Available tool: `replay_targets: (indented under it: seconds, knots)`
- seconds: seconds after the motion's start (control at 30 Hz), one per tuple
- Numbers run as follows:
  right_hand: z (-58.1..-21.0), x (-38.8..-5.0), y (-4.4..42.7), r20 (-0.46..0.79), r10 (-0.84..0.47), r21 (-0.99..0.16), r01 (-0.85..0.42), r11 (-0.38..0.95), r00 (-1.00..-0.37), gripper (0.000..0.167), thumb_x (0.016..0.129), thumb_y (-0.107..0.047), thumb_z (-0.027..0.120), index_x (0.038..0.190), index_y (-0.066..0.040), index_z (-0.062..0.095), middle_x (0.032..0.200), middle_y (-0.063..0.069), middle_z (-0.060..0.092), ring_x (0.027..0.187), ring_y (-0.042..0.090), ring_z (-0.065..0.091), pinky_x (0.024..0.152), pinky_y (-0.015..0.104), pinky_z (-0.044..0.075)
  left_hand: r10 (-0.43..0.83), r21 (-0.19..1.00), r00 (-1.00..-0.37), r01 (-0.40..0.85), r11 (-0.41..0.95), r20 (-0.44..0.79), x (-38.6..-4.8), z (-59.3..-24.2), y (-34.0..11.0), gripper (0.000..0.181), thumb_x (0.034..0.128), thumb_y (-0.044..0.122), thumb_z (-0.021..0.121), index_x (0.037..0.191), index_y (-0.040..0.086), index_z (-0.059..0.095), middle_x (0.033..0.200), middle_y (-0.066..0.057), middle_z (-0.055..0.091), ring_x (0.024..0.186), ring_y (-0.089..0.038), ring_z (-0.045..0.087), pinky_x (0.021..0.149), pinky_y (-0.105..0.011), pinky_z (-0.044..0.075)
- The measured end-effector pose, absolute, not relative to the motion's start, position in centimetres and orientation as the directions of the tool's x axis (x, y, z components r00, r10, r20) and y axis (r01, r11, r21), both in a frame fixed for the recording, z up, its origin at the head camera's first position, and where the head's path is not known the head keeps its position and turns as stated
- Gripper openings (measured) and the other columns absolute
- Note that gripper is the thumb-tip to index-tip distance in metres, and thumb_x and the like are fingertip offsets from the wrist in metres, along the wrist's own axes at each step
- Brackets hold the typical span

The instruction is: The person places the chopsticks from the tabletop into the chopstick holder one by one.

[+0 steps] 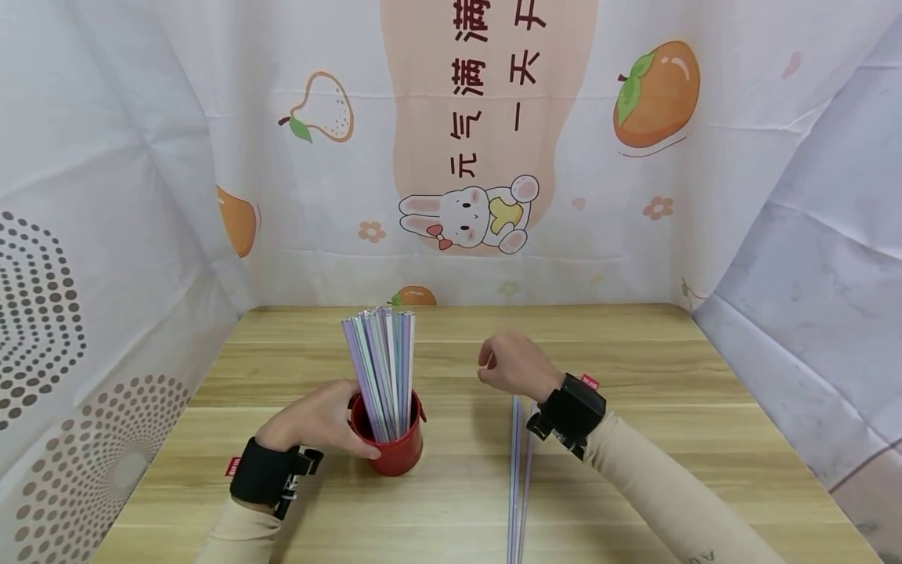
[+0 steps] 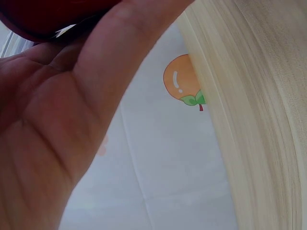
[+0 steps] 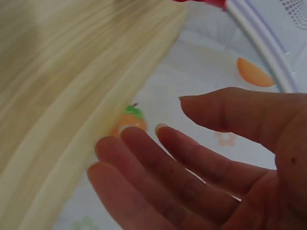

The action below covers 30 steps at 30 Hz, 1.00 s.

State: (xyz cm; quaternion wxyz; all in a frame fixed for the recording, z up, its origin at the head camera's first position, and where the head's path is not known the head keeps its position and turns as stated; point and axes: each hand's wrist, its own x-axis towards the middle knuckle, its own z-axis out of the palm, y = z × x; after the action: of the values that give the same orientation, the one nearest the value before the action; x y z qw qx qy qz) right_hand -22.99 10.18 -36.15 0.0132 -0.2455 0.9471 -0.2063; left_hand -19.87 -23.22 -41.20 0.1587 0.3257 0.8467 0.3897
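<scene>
A small red bucket [image 1: 402,458] stands on the table, left of the middle in the head view. Long pastel straws [image 1: 380,368] in purple, white, green and blue rise from it in a bundle. My left hand [image 1: 320,415] grips the bucket from its left side, thumb across the front; in the left wrist view the red wall [image 2: 53,17] lies against the palm. Over the table to the right, my right hand [image 1: 517,364] holds nothing, and its fingers [image 3: 168,177] are loosely bent, the thumb apart from them. Loose straws [image 1: 515,486] lie below that hand, their far ends near the wrist.
A wood-grain table [image 1: 620,345] extends under both hands. Behind it hangs a white cloth [image 1: 317,196] printed with fruit, a rabbit and writing. More cloth drapes along the left and right sides. Black camera bands [image 1: 574,407] sit on both wrists.
</scene>
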Motion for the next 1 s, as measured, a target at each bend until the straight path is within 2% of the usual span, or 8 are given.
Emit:
replay_targets:
  seconds: [0.27,0.5,0.73,0.83,1.0]
  knots:
    - [-37.8,-23.1,12.0,0.021,-0.44,-0.403,-0.411,0.818,-0.898,0.006,0.087,-0.007,0.074,0.088,-0.001,0.076,0.081,0.009,0.075,0.066,0.014,0.065,0.066,0.03,0.055,0.676,0.764,-0.736,0.426,0.485,-0.019,-20.0,-41.5,-23.3,0.067,0.0747,0.038,0.092,0.131,0.017,0.062,0.122,0.005,0.073,0.108,-0.007,0.068,0.095,-0.026,0.056]
    - [-38.4,-22.9,12.9,-0.003,-0.413,-0.374,-0.382,0.845,-0.911,0.004,0.084,-0.006,0.075,0.081,-0.004,0.075,0.079,0.006,0.073,0.066,0.013,0.061,0.064,0.029,0.053,0.676,0.764,-0.737,0.424,0.487,-0.022,-20.1,-41.4,-23.3,0.067,0.0751,0.038,0.092,0.132,0.016,0.062,0.122,0.004,0.072,0.108,-0.008,0.067,0.095,-0.026,0.055]
    - [-39.9,-22.2,13.9,-0.078,-0.357,-0.379,-0.303,0.874,-0.931,0.008,0.083,-0.006,0.079,0.077,-0.005,0.074,0.077,0.005,0.072,0.064,0.013,0.06,0.059,0.027,0.051,0.68,0.766,-0.733,0.427,0.481,-0.019,-20.1,-41.3,-23.3,0.068,0.0751,0.037,0.092,0.133,0.016,0.062,0.123,0.004,0.072,0.109,-0.008,0.067,0.096,-0.026,0.055]
    - [-40.6,-22.0,14.3,-0.08,-0.342,-0.374,-0.29,0.881,-0.936,0.01,0.08,-0.003,0.079,0.073,-0.004,0.071,0.072,0.003,0.069,0.06,0.013,0.055,0.054,0.025,0.047,0.68,0.767,-0.733,0.425,0.48,-0.02,-20.1,-41.3,-23.3,0.068,0.0753,0.037,0.092,0.133,0.017,0.061,0.124,0.004,0.072,0.11,-0.008,0.067,0.096,-0.026,0.055]
    - [-41.3,-21.9,14.8,-0.094,-0.315,-0.357,-0.263,0.896,-0.944,0.028,0.076,0.003,0.073,0.058,-0.007,0.055,0.055,-0.004,0.046,0.051,0.01,0.038,0.047,0.022,0.029,0.673,0.772,-0.739,0.41,0.485,-0.03,-20.0,-41.3,-23.3,0.071,0.0754,0.038,0.091,0.135,0.016,0.06,0.125,0.004,0.071,0.111,-0.009,0.066,0.097,-0.026,0.055]
